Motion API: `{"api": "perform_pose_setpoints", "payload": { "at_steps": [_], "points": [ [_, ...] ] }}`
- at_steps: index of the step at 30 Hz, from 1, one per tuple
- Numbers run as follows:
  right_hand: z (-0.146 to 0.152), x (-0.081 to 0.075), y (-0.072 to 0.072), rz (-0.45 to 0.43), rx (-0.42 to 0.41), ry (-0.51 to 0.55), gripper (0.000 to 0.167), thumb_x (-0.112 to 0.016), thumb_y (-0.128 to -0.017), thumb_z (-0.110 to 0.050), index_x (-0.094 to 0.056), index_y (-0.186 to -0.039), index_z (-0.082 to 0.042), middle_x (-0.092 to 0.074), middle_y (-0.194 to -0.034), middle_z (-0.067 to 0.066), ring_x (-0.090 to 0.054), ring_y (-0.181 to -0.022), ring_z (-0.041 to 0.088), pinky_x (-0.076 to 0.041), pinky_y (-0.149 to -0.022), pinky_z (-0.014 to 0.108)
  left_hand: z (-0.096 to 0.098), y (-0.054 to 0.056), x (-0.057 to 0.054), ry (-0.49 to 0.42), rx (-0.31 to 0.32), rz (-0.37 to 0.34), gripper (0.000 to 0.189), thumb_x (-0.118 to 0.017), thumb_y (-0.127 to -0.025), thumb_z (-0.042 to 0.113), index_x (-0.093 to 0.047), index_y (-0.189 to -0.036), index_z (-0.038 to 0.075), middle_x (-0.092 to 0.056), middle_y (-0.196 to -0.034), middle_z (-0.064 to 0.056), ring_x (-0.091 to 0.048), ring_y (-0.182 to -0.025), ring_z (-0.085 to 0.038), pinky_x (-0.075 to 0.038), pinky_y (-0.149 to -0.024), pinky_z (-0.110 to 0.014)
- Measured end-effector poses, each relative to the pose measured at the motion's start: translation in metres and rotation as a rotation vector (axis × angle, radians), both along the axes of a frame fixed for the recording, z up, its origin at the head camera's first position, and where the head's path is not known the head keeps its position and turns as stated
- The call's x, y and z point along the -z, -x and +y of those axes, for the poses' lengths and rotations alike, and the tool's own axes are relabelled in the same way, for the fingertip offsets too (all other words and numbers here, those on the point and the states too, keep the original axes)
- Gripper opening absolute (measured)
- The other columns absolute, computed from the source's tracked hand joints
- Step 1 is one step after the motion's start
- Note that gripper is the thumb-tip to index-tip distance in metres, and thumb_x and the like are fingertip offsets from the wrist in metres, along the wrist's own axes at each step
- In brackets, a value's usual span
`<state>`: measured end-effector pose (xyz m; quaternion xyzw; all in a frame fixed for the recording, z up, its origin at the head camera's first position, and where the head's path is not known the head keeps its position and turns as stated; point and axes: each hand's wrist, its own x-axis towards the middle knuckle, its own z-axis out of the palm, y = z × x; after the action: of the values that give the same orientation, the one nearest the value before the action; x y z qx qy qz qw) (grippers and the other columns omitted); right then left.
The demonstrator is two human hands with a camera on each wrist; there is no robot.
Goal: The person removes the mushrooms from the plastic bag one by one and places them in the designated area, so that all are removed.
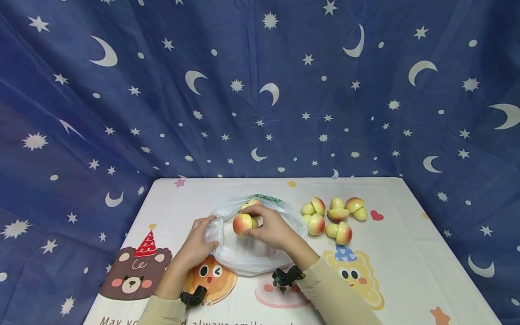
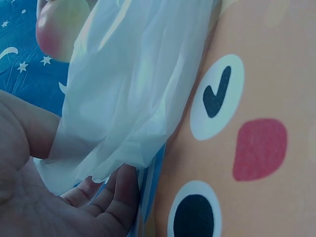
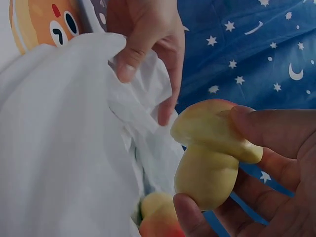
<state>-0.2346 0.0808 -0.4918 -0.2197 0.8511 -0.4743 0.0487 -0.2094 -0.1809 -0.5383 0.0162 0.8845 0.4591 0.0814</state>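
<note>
A white plastic bag with green print lies on the table, its mouth facing up. At its left side, my left hand grips the bag's rim between thumb and fingers; the left wrist view shows the thin film running between them. Over the bag's mouth, my right hand pinches a toy mushroom with a red-and-yellow cap and a pale yellow stem. Another mushroom shows at the bag's opening, partly hidden by the film. How many lie deeper inside cannot be seen.
Right of the bag, several similar mushrooms lie in a loose cluster. The white tablecloth carries printed cartoon figures. Behind the table hangs a blue curtain with moons and stars.
</note>
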Motion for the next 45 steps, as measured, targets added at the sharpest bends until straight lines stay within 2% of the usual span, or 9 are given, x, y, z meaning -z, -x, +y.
{"api": "perform_pose_setpoints", "payload": {
  "at_steps": [7,14,22,35,45],
  "points": [
    [0.013,-0.001,-0.001,-0.015,0.043,0.028,0.051,-0.086,-0.084,-0.007,-0.072,-0.133,-0.014,-0.073,-0.133,0.003,-0.069,-0.116,0.025,-0.058,-0.105,0.055,0.001,-0.001,-0.002,0.01,0.0,0.004,0.079,-0.072,-0.091,-0.002,-0.04,-0.163,0.006,-0.034,-0.16,-0.026,-0.036,-0.154,-0.056,-0.024,-0.126,-0.075],
    [0.031,0.0,-0.002,-0.045,0.097,0.043,0.052,-0.086,-0.086,-0.009,-0.072,-0.135,-0.02,-0.071,-0.14,0.0,-0.068,-0.12,0.024,-0.059,-0.104,0.056,0.001,-0.001,0.0,0.006,-0.002,0.008,0.079,-0.072,-0.091,-0.003,-0.041,-0.163,0.006,-0.034,-0.159,-0.026,-0.036,-0.153,-0.057,-0.025,-0.124,-0.077],
    [0.05,-0.005,-0.007,-0.096,0.15,0.077,0.053,-0.086,-0.088,-0.012,-0.072,-0.138,-0.022,-0.071,-0.14,-0.003,-0.068,-0.124,0.023,-0.063,-0.098,0.045,0.001,-0.001,0.001,0.006,-0.004,0.005,0.079,-0.072,-0.091,-0.002,-0.041,-0.163,0.007,-0.034,-0.16,-0.025,-0.036,-0.153,-0.057,-0.026,-0.123,-0.078],
    [0.081,-0.009,-0.012,-0.083,0.198,0.065,0.053,-0.086,-0.09,-0.017,-0.069,-0.139,-0.022,-0.072,-0.136,0.003,-0.067,-0.124,0.024,-0.061,-0.094,0.037,0.001,-0.001,0.001,0.009,0.002,0.011,0.079,-0.072,-0.091,-0.002,-0.04,-0.163,0.007,-0.034,-0.16,-0.025,-0.035,-0.154,-0.058,-0.026,-0.123,-0.078],
    [0.099,-0.016,-0.016,-0.055,0.236,0.091,0.053,-0.085,-0.089,-0.013,-0.07,-0.139,-0.019,-0.072,-0.134,0.007,-0.067,-0.125,0.026,-0.062,-0.09,0.03,0.001,-0.002,0.0,0.007,-0.002,0.001,0.079,-0.072,-0.092,-0.002,-0.04,-0.163,0.007,-0.033,-0.161,-0.025,-0.035,-0.154,-0.057,-0.026,-0.122,-0.078]
  ]
}}
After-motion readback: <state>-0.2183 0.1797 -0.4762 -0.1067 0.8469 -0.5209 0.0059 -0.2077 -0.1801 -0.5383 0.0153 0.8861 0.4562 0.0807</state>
